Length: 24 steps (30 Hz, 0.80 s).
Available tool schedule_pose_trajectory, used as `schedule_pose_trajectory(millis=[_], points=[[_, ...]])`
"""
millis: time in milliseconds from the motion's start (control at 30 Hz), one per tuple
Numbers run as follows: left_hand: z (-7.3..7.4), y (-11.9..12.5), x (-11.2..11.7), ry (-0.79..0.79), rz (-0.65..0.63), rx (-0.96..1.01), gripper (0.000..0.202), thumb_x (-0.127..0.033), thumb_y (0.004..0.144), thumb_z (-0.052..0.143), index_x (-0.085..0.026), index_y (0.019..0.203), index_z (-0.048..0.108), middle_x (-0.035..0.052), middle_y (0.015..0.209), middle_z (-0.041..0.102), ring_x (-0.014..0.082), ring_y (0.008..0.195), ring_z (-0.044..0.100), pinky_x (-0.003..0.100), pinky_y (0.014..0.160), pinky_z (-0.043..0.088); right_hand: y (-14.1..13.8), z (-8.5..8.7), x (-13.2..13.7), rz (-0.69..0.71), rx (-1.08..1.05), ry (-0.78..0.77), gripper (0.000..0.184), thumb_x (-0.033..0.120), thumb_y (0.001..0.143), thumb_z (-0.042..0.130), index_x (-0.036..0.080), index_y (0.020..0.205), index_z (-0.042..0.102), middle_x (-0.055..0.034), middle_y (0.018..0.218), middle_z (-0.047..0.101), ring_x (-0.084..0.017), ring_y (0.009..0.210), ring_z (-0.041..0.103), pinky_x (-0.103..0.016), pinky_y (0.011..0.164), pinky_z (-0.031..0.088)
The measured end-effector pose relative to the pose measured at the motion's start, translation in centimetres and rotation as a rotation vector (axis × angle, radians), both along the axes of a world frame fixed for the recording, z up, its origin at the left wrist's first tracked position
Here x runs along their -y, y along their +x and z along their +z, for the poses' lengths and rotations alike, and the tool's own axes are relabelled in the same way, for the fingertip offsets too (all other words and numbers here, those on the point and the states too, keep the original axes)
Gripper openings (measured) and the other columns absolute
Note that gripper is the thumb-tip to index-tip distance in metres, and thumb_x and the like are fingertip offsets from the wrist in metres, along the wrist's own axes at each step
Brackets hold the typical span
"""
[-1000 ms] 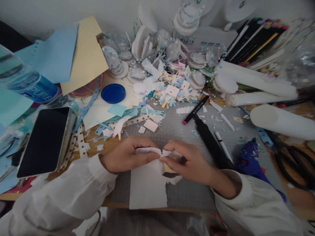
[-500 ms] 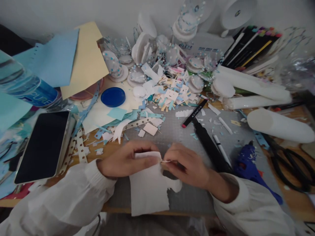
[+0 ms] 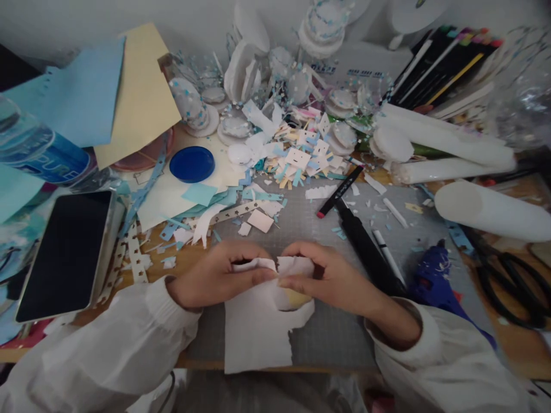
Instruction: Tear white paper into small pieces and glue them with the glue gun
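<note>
In the head view my left hand (image 3: pixel 235 272) pinches the folded top edge of a white paper sheet (image 3: pixel 256 338) between thumb and fingers. The sheet hangs down towards the table's front edge, its right side torn and ragged. Close beside it, my right hand (image 3: pixel 321 275) grips a torn white paper strip (image 3: pixel 295 265), thumb in front and fingers behind. The two thumbs nearly meet at a gap in the paper. Below my right thumb shows a pale yellowish patch (image 3: pixel 297 298); what it belongs to is unclear. A loose white flap curves beneath it.
A grey cutting mat (image 3: pixel 297 229) lies under my hands. To the right are a black marker (image 3: pixel 365 246), a blue glue gun (image 3: pixel 434 275) and scissors (image 3: pixel 512 281). A phone (image 3: pixel 69 246) lies left. Paper scraps (image 3: pixel 297 155) and white decorated pieces (image 3: pixel 189 103) crowd the back.
My right hand has turned and opened out the torn paper, so a broader white strip and the yellowish patch now show. My left hand keeps its pinch. The view has shifted slightly.
</note>
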<state>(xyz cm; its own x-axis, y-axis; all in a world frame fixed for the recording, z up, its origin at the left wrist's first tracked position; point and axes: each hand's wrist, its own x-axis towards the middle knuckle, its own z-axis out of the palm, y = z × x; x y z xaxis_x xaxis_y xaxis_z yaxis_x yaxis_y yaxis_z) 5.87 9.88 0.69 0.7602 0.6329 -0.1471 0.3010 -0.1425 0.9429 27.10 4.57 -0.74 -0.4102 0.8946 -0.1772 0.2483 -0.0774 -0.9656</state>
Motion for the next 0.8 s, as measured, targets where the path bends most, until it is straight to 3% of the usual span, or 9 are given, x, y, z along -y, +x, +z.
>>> schedule_pose_trajectory(millis=[100,333,567,800], points=[[-0.11,0.03,0.20,0.041,-0.032,0.007,0.017,-0.025,0.088,0.057,-0.013,0.082,0.067,0.0023,0.074,0.067,0.0116,0.068,0.058,0.019,0.060,0.043,0.07,-0.01,-0.04,0.064,0.044,-0.049,0.022,0.039,0.083,0.066,0.018,0.085,0.061,0.0052,0.065,0.051,-0.007,0.056,0.042,-0.017,0.046,0.032],[-0.50,-0.13,0.36,0.147,-0.094,0.057,0.009,-0.021,0.086,0.060,-0.015,0.087,0.067,0.0048,0.082,0.071,0.0131,0.074,0.064,0.020,0.066,0.048,0.25,0.49,-0.20,0.089,0.136,0.208,0.008,0.026,0.084,0.063,0.018,0.082,0.063,0.0038,0.070,0.059,-0.008,0.061,0.049,-0.018,0.054,0.035],[-0.30,0.12,0.56,0.160,-0.096,0.063,0.010,-0.019,0.087,0.058,-0.015,0.085,0.067,0.0044,0.080,0.071,0.0125,0.073,0.064,0.020,0.066,0.047,0.41,0.26,-0.26,0.116,0.166,0.239,0.012,0.030,0.086,0.064,0.019,0.085,0.065,0.0023,0.074,0.063,-0.008,0.064,0.054,-0.018,0.054,0.038],[0.45,0.08,0.75,0.030,-0.023,0.068,0.012,-0.021,0.087,0.058,-0.016,0.082,0.067,0.0028,0.076,0.067,0.0130,0.070,0.061,0.021,0.062,0.045,-0.07,0.21,0.22,0.073,0.069,0.501,0.008,0.022,0.089,0.060,0.018,0.082,0.060,0.0021,0.070,0.060,-0.008,0.062,0.052,-0.020,0.056,0.038]])
